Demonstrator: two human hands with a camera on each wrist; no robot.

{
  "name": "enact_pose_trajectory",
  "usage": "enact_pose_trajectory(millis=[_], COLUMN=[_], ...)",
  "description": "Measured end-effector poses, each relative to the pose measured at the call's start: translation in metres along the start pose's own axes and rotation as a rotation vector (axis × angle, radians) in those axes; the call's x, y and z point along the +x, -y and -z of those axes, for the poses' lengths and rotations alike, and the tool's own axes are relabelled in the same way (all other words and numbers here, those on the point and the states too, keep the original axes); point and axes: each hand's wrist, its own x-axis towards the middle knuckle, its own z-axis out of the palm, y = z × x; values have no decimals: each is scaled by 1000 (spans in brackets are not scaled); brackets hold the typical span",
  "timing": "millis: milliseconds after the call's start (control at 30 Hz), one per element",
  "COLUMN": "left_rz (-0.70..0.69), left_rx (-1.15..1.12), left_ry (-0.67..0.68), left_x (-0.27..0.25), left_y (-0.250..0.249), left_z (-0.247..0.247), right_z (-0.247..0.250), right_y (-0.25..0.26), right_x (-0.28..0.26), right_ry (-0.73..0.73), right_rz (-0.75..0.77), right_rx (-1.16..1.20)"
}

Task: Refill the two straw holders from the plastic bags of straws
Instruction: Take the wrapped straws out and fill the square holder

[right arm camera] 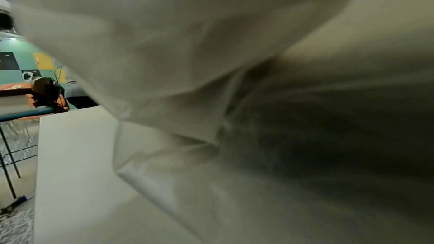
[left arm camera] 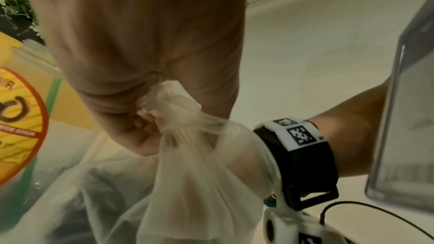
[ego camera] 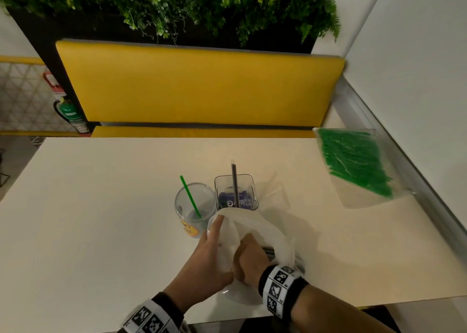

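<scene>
I'm opening the bag [ego camera: 255, 234] beside the square holder [ego camera: 236, 192]: left hand [ego camera: 209, 254] pinches its mouth, right hand [ego camera: 249, 259] reaches inside (grip unseen); next, draw straws out.

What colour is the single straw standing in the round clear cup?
Green. The straw leans inside the round cup; the head view shows it best.

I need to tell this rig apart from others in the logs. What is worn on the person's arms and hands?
Hands bare, no sleeves in view. Each wrist carries a black band wrapped with white tiles printed with black square codes; the left band matches. A white camera mount and thin dark cable hang by the right wrist.
</scene>
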Motion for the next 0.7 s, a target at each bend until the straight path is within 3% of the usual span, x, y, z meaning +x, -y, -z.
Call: enact_pose_trajectory(millis=[100, 167, 233, 333, 367, 500, 700], left_rz=[25, 38, 33, 5, -9, -63, -26], left_rx=[69, 116, 76, 150, 192, 231, 386], left_ry=[-63, -106, -100, -102, -118, -105, -54], left_x=[-4, -3, -1, -4, -6, -10, -5], left_y=[2, 3, 3, 1, 1, -4, -5], left_z=[0, 0, 0, 0, 1, 0, 1], right_z=[6, 7, 3, 2, 4, 12, -3], right_y=[7, 9, 6, -2, -3, 2, 6], right_x=[-4, -4, -3, -10, -11, -13, 4], right_ry=[5, -14, -26, -174, -187, -8, -23], right_rz=[43, 29, -17, -72, -63, -36, -95], right_rx=[-195, -201, -23, 347, 338, -8, 213])
